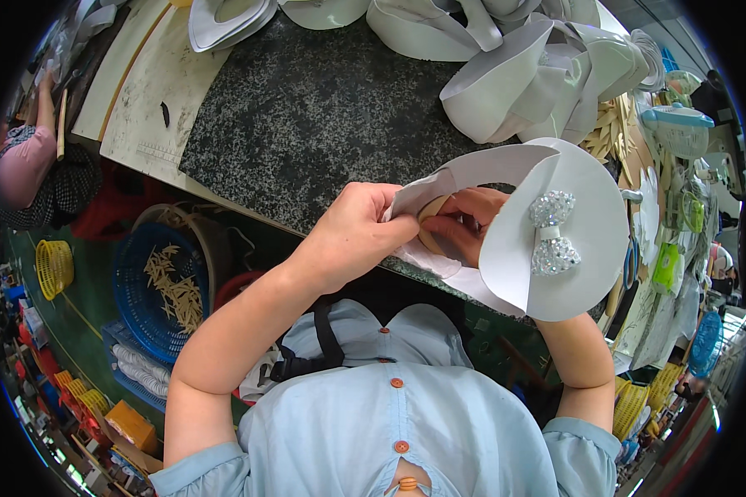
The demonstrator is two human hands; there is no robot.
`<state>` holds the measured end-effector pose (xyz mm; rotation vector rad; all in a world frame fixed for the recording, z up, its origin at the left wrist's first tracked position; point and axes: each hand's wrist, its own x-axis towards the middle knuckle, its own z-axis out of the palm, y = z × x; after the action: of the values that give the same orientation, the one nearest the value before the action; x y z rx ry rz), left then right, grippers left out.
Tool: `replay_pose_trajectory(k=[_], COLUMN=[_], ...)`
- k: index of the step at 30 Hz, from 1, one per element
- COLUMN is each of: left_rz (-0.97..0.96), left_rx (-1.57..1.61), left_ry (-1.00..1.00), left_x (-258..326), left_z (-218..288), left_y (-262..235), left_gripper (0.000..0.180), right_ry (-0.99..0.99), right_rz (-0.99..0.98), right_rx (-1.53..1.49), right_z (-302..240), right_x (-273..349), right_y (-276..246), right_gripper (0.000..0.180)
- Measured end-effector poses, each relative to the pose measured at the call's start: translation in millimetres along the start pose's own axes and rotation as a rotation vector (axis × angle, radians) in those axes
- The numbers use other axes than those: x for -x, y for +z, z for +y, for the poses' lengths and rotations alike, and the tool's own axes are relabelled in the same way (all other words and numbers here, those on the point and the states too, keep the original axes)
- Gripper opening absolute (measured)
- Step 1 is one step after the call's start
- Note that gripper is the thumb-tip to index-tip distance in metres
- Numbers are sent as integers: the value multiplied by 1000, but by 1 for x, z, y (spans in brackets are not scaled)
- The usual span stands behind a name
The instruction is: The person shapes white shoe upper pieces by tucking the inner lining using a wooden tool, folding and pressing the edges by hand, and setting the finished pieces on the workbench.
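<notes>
A white shoe upper (493, 286) is held up in front of my body at the table's near edge. Its broad, rounded front carries a glittery silver bow (552, 234). My left hand (352, 232) pinches the edge of the upper's back end between thumb and fingers. Inside the opening, the curled fingers of my right hand (466, 217) close on a thin tan curved piece (427, 225), set against the inner wall of the back end. The upper hides the right wrist and part of that hand.
Several more white uppers (506, 91) lie along the far side of the dark speckled tabletop (290, 124). Tan strips (613, 132) are piled at the right. Below left stands a blue basket (153, 306) with similar strips. A person (25, 170) in pink is at the far left.
</notes>
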<state>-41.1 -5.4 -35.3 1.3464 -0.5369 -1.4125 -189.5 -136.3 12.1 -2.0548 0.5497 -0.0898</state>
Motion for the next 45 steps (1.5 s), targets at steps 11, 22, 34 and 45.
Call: replay_pose_trajectory(k=[11, 22, 34, 45], left_rz=[-52, -79, -70, -60], left_rx=[-36, -110, 29, -4], left_ry=[19, 33, 18, -20], left_x=[-3, 1, -6, -6], left_z=[8, 11, 12, 19], left_y=[-5, -6, -4, 2], left_gripper=[26, 26, 19, 18], right_ry=[-147, 60, 123, 195], right_rz=[12, 118, 131, 234], right_rx=[380, 91, -506, -137], right_z=[-15, 5, 19, 25], right_x=[-6, 5, 9, 2], right_y=[-12, -5, -7, 4], right_gripper=[17, 15, 20, 14])
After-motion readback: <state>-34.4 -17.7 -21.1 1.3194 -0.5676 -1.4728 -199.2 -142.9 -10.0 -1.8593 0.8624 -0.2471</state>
